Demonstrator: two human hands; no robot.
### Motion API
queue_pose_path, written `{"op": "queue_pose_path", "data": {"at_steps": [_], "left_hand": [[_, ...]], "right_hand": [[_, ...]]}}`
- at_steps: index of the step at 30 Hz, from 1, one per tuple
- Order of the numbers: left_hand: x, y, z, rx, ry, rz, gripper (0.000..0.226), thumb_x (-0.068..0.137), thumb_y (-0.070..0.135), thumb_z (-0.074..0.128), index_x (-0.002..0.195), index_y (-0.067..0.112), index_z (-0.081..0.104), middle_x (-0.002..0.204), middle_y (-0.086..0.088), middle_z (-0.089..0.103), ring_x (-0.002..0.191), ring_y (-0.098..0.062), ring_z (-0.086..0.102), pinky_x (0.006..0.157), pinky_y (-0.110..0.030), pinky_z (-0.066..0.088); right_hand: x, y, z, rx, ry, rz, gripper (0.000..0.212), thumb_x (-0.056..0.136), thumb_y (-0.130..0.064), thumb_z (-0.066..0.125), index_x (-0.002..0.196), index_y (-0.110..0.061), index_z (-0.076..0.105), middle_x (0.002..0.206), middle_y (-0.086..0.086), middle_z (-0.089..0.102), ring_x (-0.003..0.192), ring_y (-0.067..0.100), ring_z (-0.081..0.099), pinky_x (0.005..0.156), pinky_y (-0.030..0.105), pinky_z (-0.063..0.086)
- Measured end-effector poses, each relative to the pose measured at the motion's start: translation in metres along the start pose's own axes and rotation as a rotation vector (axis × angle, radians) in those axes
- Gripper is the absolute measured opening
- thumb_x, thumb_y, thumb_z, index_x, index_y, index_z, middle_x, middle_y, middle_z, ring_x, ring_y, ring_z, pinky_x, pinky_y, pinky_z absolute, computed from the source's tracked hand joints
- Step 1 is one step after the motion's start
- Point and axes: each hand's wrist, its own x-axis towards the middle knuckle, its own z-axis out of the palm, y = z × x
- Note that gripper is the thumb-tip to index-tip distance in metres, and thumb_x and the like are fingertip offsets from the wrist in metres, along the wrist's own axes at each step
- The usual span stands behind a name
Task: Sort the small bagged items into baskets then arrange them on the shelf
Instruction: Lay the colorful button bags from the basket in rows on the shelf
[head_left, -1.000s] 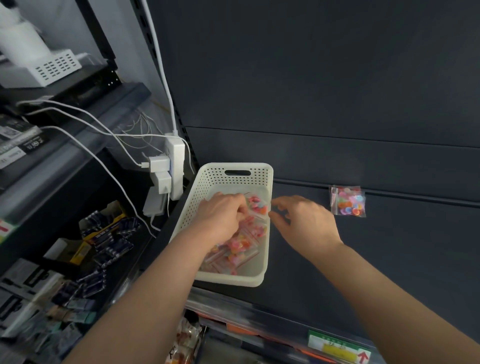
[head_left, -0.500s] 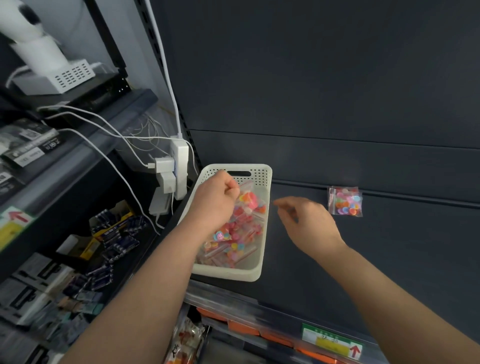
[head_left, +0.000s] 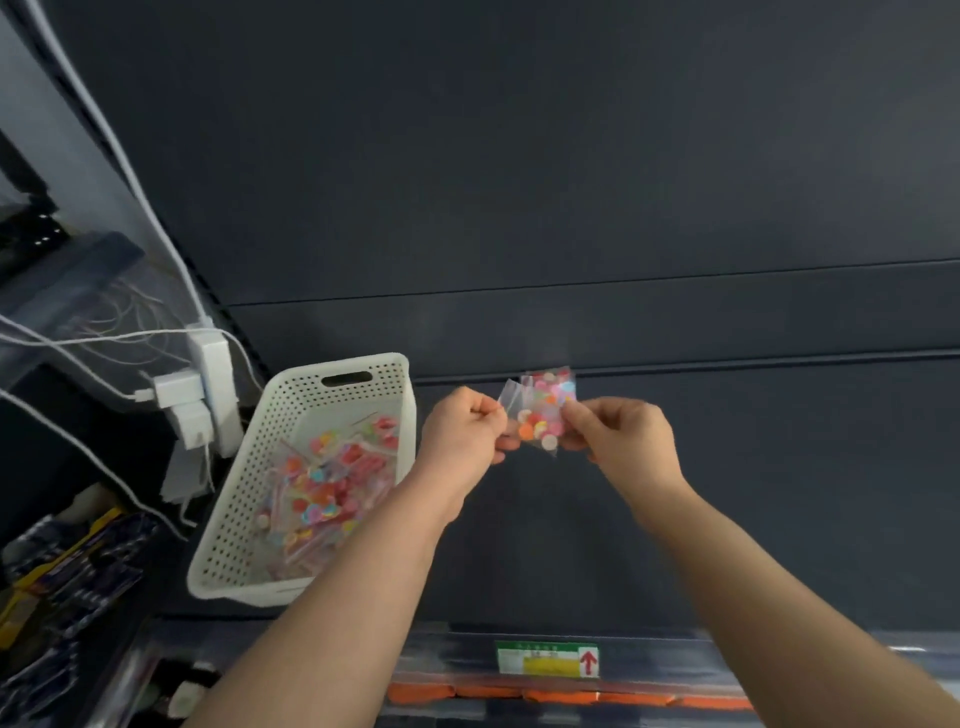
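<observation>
Over the dark shelf (head_left: 779, 493), both hands pinch a small clear bag of colourful discs (head_left: 540, 421). My left hand (head_left: 462, 431) grips its clear left corner and my right hand (head_left: 623, 441) grips its right side. The plastic overlaps, so I cannot tell whether it is one bag or two. To the left, a white perforated basket (head_left: 244, 493) stands on the shelf. Several similar bags of colourful pieces (head_left: 322, 493) lie inside it.
A white power strip with chargers (head_left: 208, 384) and cables hangs just left of the basket. Packaged goods (head_left: 67, 571) fill the lower left shelving. A green and yellow price label with a red arrow (head_left: 548, 660) marks the shelf's front edge.
My left hand lifted out of the basket and moved right with a bag. My right hand moved to the bag of discs that lay on the shelf. Both hands now meet, and the view has tilted.
</observation>
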Motion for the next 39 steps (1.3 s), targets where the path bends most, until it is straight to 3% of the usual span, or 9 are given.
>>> {"op": "queue_pose_path", "data": {"at_steps": [2, 5, 8, 11, 19, 27, 32, 35, 39], "left_hand": [[0.001, 0.001, 0.009, -0.041, 0.006, -0.031, 0.009, 0.098, 0.009, 0.049, 0.092, 0.013, 0.055, 0.097, -0.009, 0.071, 0.081, -0.016, 0.070, 0.072, -0.028, 0.057], [0.002, 0.002, 0.019, -0.130, -0.004, -0.081, 0.011, 0.098, 0.008, 0.049, 0.090, 0.013, 0.054, 0.097, -0.011, 0.072, 0.077, -0.016, 0.070, 0.073, -0.030, 0.057], [0.002, 0.001, 0.027, -0.169, -0.065, -0.122, 0.009, 0.099, 0.010, 0.049, 0.092, 0.013, 0.055, 0.095, -0.009, 0.072, 0.079, -0.016, 0.070, 0.073, -0.030, 0.057], [0.002, -0.006, 0.031, -0.149, -0.116, -0.177, 0.005, 0.097, 0.011, 0.055, 0.096, 0.012, 0.059, 0.091, -0.005, 0.071, 0.079, -0.014, 0.068, 0.070, -0.027, 0.056], [0.012, -0.034, 0.037, 0.024, -0.061, -0.281, 0.004, 0.092, 0.016, 0.064, 0.094, 0.015, 0.066, 0.087, 0.000, 0.065, 0.072, -0.010, 0.057, 0.059, -0.022, 0.043], [0.056, -0.036, 0.055, 0.211, 0.100, -0.167, 0.002, 0.090, 0.026, 0.067, 0.089, 0.024, 0.067, 0.090, 0.004, 0.070, 0.082, -0.016, 0.067, 0.077, -0.038, 0.059], [0.065, -0.035, 0.062, 0.509, 0.145, -0.083, 0.009, 0.094, 0.029, 0.060, 0.101, 0.024, 0.064, 0.097, 0.007, 0.067, 0.081, -0.011, 0.058, 0.058, -0.027, 0.044], [0.069, -0.035, 0.064, 0.579, 0.156, -0.096, 0.021, 0.093, 0.031, 0.062, 0.111, 0.021, 0.056, 0.098, 0.005, 0.067, 0.078, -0.012, 0.056, 0.049, -0.024, 0.035], [0.072, -0.032, 0.064, 0.581, 0.145, -0.122, 0.036, 0.091, 0.034, 0.065, 0.118, 0.016, 0.047, 0.092, 0.004, 0.061, 0.078, -0.015, 0.059, 0.051, -0.025, 0.040]], "right_hand": [[0.002, 0.002, -0.008, 0.100, 0.058, 0.045, 0.023, 0.093, -0.030, 0.057, 0.078, -0.018, 0.070, 0.073, -0.006, 0.074, 0.073, 0.007, 0.071, 0.072, 0.033, 0.055], [0.002, 0.002, -0.017, 0.309, -0.027, 0.146, 0.022, 0.095, -0.036, 0.053, 0.095, -0.018, 0.066, 0.088, -0.002, 0.074, 0.082, 0.009, 0.071, 0.071, 0.030, 0.055], [0.000, 0.008, -0.018, 0.223, -0.154, 0.172, 0.019, 0.087, -0.039, 0.066, 0.089, -0.020, 0.070, 0.087, 0.000, 0.075, 0.081, 0.011, 0.071, 0.072, 0.029, 0.057], [0.001, 0.014, -0.016, 0.168, -0.076, 0.154, 0.007, 0.085, -0.024, 0.070, 0.087, -0.017, 0.073, 0.081, 0.002, 0.075, 0.075, 0.012, 0.072, 0.070, 0.026, 0.057], [0.017, 0.036, -0.010, 0.031, -0.075, 0.171, 0.013, 0.083, -0.024, 0.073, 0.094, -0.018, 0.073, 0.080, -0.004, 0.073, 0.074, 0.009, 0.070, 0.066, 0.021, 0.055], [0.060, 0.042, 0.006, -0.087, -0.020, 0.129, 0.025, 0.078, -0.029, 0.077, 0.101, -0.020, 0.071, 0.085, -0.009, 0.072, 0.080, 0.005, 0.067, 0.075, 0.026, 0.056], [0.072, 0.041, 0.011, -0.213, 0.051, 0.079, 0.025, 0.077, -0.031, 0.078, 0.095, -0.028, 0.061, 0.068, -0.017, 0.062, 0.068, -0.007, 0.056, 0.057, 0.012, 0.038], [0.075, 0.043, 0.014, -0.259, 0.085, 0.078, 0.034, 0.075, -0.033, 0.078, 0.104, -0.022, 0.065, 0.068, -0.017, 0.061, 0.067, -0.006, 0.053, 0.058, 0.012, 0.037], [0.077, 0.044, 0.015, -0.310, 0.102, 0.073, 0.047, 0.072, -0.032, 0.081, 0.113, -0.018, 0.062, 0.071, -0.010, 0.058, 0.068, 0.003, 0.053, 0.060, 0.020, 0.038]]}}
